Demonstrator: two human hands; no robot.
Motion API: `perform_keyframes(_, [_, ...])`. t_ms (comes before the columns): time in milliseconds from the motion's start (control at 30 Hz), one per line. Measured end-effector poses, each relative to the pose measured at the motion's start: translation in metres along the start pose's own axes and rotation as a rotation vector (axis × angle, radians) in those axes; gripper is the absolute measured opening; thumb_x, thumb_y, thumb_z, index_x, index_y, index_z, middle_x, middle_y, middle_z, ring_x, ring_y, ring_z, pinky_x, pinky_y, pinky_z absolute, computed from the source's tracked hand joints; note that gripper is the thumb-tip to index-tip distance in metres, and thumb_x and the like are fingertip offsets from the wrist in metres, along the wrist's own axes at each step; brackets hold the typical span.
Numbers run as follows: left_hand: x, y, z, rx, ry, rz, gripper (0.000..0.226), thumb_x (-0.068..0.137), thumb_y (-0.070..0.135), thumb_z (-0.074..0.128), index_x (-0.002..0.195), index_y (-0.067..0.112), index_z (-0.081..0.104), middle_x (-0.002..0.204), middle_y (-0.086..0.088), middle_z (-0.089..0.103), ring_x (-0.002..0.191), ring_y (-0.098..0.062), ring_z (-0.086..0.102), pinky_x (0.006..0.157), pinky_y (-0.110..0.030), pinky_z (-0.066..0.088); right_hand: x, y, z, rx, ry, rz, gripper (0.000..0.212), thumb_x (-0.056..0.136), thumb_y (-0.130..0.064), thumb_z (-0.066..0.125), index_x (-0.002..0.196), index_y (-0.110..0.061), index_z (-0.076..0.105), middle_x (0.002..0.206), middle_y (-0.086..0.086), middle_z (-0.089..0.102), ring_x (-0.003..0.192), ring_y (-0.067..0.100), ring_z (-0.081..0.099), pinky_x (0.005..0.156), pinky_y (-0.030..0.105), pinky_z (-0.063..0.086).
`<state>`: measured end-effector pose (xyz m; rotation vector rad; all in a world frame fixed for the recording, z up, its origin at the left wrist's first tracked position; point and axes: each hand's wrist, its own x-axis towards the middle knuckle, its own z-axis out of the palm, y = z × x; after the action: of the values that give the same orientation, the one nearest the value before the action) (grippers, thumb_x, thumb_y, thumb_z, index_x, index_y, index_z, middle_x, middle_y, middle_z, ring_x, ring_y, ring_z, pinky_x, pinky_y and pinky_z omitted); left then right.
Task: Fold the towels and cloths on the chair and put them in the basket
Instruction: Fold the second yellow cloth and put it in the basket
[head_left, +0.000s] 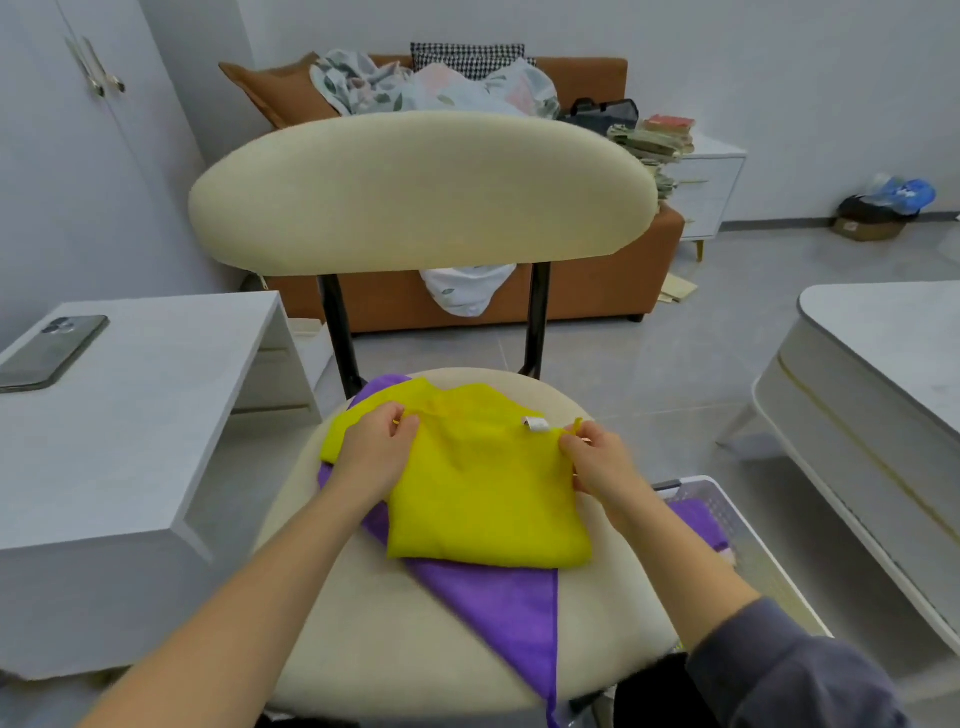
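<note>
On the chair (363, 623), our left grip (371, 457) and right grip (602, 462) pinch the yellow cloth (483, 493); uneven pull may drag the purple cloth (498, 597) underneath.

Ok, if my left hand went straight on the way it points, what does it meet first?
Likely the bunched far part of the yellow cloth that the left hand pinches; depth is unclear.

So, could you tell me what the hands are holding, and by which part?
Both hold the yellow cloth by its far edge: the left hand pinches it toward the left end, the right hand at the right corner, beside the white label.
</note>
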<state>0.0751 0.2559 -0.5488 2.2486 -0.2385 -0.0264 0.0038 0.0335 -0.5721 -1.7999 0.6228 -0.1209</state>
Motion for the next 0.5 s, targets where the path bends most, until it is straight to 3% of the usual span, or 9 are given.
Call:
perform_keyframes(100, [0.013, -0.006, 0.013, 0.146, 0.029, 0.000, 0.023, 0.098, 0.024, 0.046, 0.080, 0.010, 0.051, 0.071, -0.005, 0.050, 0.075, -0.027, 0.047, 0.062, -0.034, 0.025, 0.012, 0.007, 0.008, -0.195, 0.067, -0.063, 0.014, 0.098, -0.018, 0.043, 0.099, -0.010, 0.055, 0.088, 0.004, 0.054, 0.080, 0.022, 0.050, 0.070, 0.033, 0.039])
perform_keyframes(300, [0.019, -0.020, 0.032, 0.270, 0.121, -0.035, 0.020, 0.094, 0.030, 0.053, 0.095, 0.010, 0.054, 0.088, -0.014, 0.062, 0.087, -0.034, 0.056, 0.069, -0.040, 0.041, 0.021, 0.014, 0.017, -0.378, 0.167, -0.192, 0.011, 0.095, -0.013, 0.045, 0.099, -0.008, 0.055, 0.083, 0.006, 0.056, 0.077, 0.024, 0.050, 0.064, 0.032, 0.032])
perform_keyframes(400, [0.018, -0.023, 0.035, 0.205, 0.166, -0.051, 0.025, 0.089, 0.030, 0.062, 0.098, 0.010, 0.048, 0.086, -0.012, 0.060, 0.084, -0.033, 0.055, 0.066, -0.038, 0.037, 0.021, 0.015, 0.016, -0.438, 0.169, -0.243, 0.020, 0.094, -0.010, 0.048, 0.113, -0.010, 0.053, 0.090, 0.006, 0.056, 0.078, 0.022, 0.050, 0.069, 0.034, 0.039])
perform_keyframes(500, [0.019, -0.026, 0.029, 0.087, 0.177, -0.133, 0.031, 0.082, 0.032, 0.070, 0.088, 0.011, 0.048, 0.078, -0.003, 0.055, 0.077, -0.025, 0.049, 0.064, -0.032, 0.029, 0.020, 0.019, 0.013, -0.590, 0.201, -0.331, 0.024, 0.093, -0.011, 0.051, 0.117, -0.016, 0.051, 0.112, 0.007, 0.051, 0.086, 0.025, 0.054, 0.069, 0.036, 0.044])
